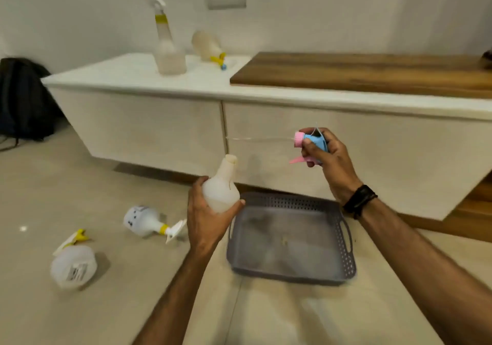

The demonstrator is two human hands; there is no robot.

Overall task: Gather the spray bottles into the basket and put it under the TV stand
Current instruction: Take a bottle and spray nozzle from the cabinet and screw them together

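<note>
My left hand (206,212) grips a white bottle body (222,184) with no top, its open neck pointing up. My right hand (328,158) holds the detached pink and blue spray head (310,142), whose clear dip tube (255,139) sticks out to the left. Below both hands an empty grey perforated basket (348,248) sits on the floor. Two white bottles with yellow triggers lie on the floor at the left: one (145,220) nearer the basket, one (73,266) further left. On the white TV stand (138,78) a tall bottle (167,46) stands upright and a round one (207,46) lies tipped.
A wooden top (372,72) covers the stand's right part. A dark bag (24,99) leans on the wall at the far left. A gap shows beneath the stand, above the beige tiled floor (119,304).
</note>
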